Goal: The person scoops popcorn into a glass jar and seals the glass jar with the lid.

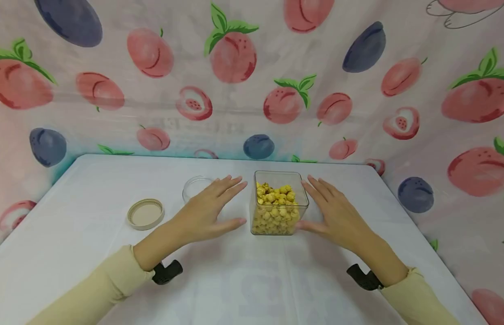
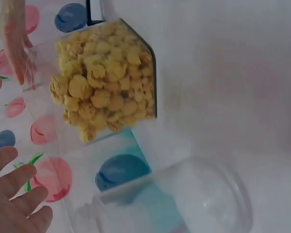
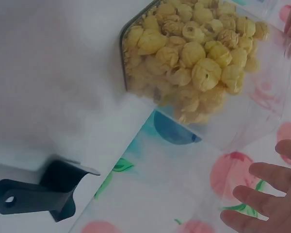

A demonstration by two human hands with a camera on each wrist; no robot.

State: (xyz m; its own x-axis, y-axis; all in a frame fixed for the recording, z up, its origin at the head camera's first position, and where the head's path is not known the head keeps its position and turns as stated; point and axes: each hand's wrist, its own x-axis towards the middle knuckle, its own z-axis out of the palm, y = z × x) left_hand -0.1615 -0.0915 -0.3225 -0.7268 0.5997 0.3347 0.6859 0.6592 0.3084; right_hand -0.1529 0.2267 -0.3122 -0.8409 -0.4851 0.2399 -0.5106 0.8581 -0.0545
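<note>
On both sides of the popcorn tub (image 1: pixel 281 206), left hand (image 1: pixel 209 208) and right hand (image 1: pixel 336 215) are spread loose. Beige lid (image 1: pixel 145 215) sits further left.

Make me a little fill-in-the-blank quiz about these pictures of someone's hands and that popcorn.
The popcorn in the clear container is coloured ____.
The container stands ____ the left hand and the right hand.
Seen by the person, the beige lid lies to the container's ____.
The popcorn shows in all ____ camera views.

Missing words: yellow; between; left; three.

pale yellow sleeves (image 1: pixel 87 289), plain cuffs (image 1: pixel 128 267); black curved wrist pieces (image 1: pixel 169 272); bare hands (image 1: pixel 209 208)
</note>
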